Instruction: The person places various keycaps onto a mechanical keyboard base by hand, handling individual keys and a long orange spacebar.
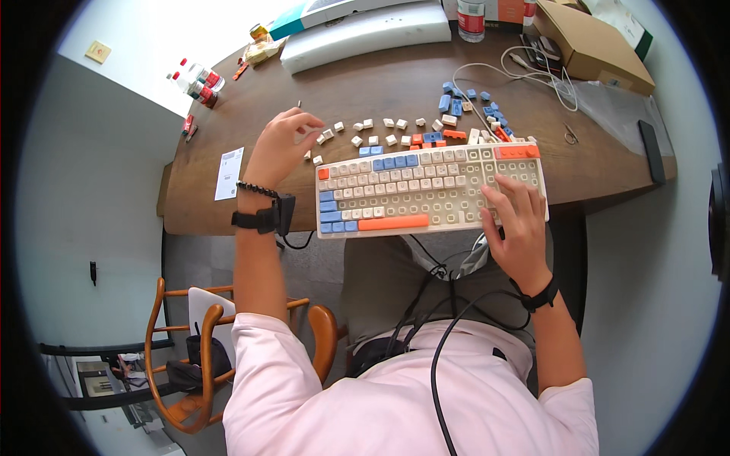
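A cream keyboard lies at the table's near edge, its front overhanging slightly. Cream, blue and orange keycaps fill its left side and upper rows, including an orange space bar; the right and lower middle show bare switch sockets. My right hand rests over the keyboard's right end with fingers spread. Beyond the keyboard's left end, my left hand is raised over the table, fingers bent together. What they pinch, if anything, I cannot make out. Loose cream keycaps lie scattered just right of it.
Loose blue keycaps and orange ones lie behind the keyboard beside a white cable. Farther back are a white foam block, bottles and a cardboard box. A white card lies left; a wooden chair stands below.
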Available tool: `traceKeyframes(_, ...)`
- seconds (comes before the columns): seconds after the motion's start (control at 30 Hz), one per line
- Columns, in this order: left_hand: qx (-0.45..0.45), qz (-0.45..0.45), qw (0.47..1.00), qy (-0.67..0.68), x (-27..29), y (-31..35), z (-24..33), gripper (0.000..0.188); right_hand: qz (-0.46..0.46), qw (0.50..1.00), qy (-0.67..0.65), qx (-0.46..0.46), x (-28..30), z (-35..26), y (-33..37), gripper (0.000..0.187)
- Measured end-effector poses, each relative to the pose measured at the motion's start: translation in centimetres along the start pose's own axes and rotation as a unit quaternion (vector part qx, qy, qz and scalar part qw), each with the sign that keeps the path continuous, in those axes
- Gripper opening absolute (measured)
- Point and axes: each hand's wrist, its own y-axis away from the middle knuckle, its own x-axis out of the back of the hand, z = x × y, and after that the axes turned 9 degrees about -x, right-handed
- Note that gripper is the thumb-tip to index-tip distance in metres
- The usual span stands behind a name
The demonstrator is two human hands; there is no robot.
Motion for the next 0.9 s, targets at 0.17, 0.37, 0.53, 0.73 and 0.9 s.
traceKeyframes(0.17,-0.087,-0.109,0.990,0.028,-1.6,-2.9,2.3,0.022,0.008,1.000,0.004,0.009,0.0,0.1,0.0,0.039)
traceKeyframes(0.37,-0.118,-0.160,0.980,-0.007,-3.1,-3.6,2.7,0.023,0.009,1.000,-0.006,0.007,-0.1,0.1,0.3,0.040)
traceKeyframes(0.53,-0.107,-0.142,0.984,-0.009,-3.7,-2.9,1.2,0.022,0.009,1.000,-0.004,0.008,-0.1,0.1,0.3,0.039)
traceKeyframes(0.73,-0.046,-0.110,0.993,0.003,-2.5,-1.6,1.0,0.020,0.010,1.000,0.000,0.007,-0.1,0.2,0.2,0.039)
traceKeyframes(0.9,-0.009,-0.081,0.996,-0.029,-0.8,1.0,-0.2,0.020,0.014,1.000,0.001,0.011,-0.1,0.1,0.0,0.039)
